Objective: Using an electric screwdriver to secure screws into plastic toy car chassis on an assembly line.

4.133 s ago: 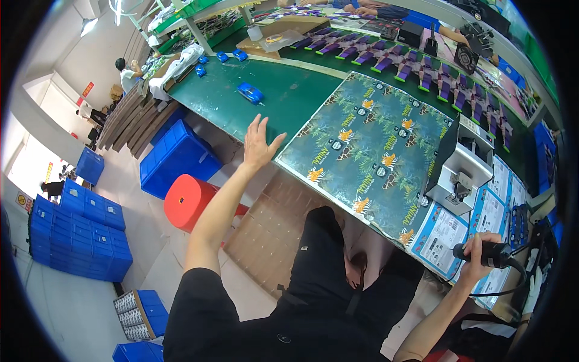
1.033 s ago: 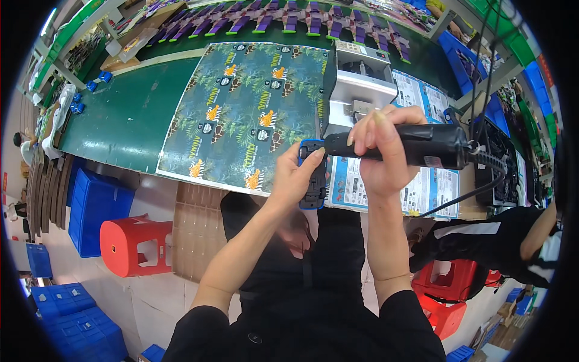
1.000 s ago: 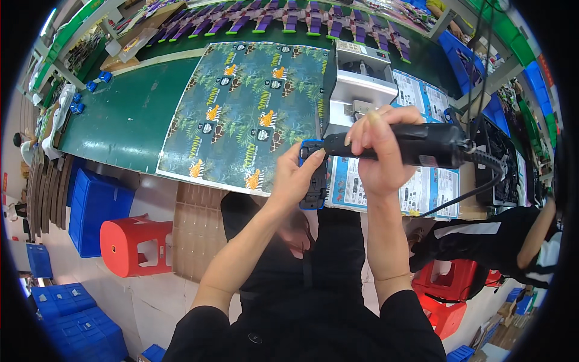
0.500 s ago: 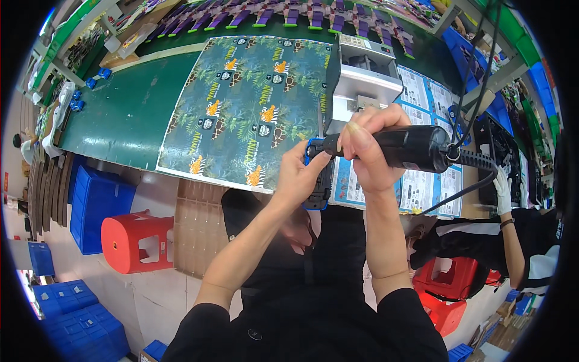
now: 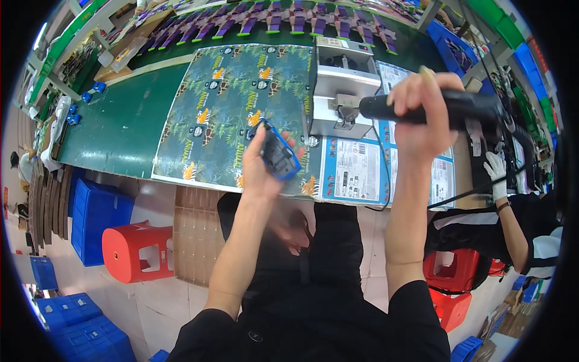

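My left hand (image 5: 260,169) holds a small blue-rimmed plastic part (image 5: 281,158) with a black inside, tilted, over the near edge of the printed sheet. What the part belongs to I cannot tell. My right hand (image 5: 425,114) is wrapped round a black electric screwdriver (image 5: 458,107) held roughly level. Its nose points left, at the front of a silver metal box (image 5: 329,123), which looks like a screw feeder. Nose and box front appear close together; whether they touch I cannot tell. The blue part and the screwdriver are apart.
Sheets with animal print (image 5: 205,114) and blue-white print (image 5: 356,175) cover the green bench (image 5: 120,123). Purple-and-green pieces (image 5: 274,24) line the back. A cable hangs by the screwdriver. At right is a co-worker's gloved hand (image 5: 497,172); at left, a red stool (image 5: 136,250).
The screwdriver has left the blue part and moved right and up to the silver box's front. My left hand has moved left with the part, turning its inside upward.
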The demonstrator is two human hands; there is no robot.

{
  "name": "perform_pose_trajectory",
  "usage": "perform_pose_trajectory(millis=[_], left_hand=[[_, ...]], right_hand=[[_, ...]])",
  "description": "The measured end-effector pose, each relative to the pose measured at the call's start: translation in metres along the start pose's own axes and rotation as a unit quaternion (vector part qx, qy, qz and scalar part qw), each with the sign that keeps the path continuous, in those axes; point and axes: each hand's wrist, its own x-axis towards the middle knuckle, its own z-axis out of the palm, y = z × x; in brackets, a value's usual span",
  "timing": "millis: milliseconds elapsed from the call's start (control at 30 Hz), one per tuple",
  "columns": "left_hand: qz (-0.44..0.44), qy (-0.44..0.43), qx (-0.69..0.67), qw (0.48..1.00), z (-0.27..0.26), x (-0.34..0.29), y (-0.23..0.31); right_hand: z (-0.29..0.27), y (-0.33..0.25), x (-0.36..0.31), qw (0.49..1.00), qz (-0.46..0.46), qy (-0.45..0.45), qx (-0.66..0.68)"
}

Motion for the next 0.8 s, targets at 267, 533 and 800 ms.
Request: perform_pose_trajectory(millis=[267, 533, 800], left_hand=[[0.052, -0.067, 0.154, 0.984, -0.020, 0.001, -0.013], [0.071, -0.071, 0.114, 0.988, -0.022, 0.008, -0.017], [0.082, -0.087, 0.145, 0.982, -0.010, 0.008, -0.017]], right_hand=[[-0.003, 0.037, -0.001, 0.987, 0.028, -0.030, -0.153], [0.015, 0.038, 0.005, 0.959, 0.152, -0.055, -0.232], [0.030, 0.001, -0.055, 0.979, 0.182, -0.069, 0.062]])
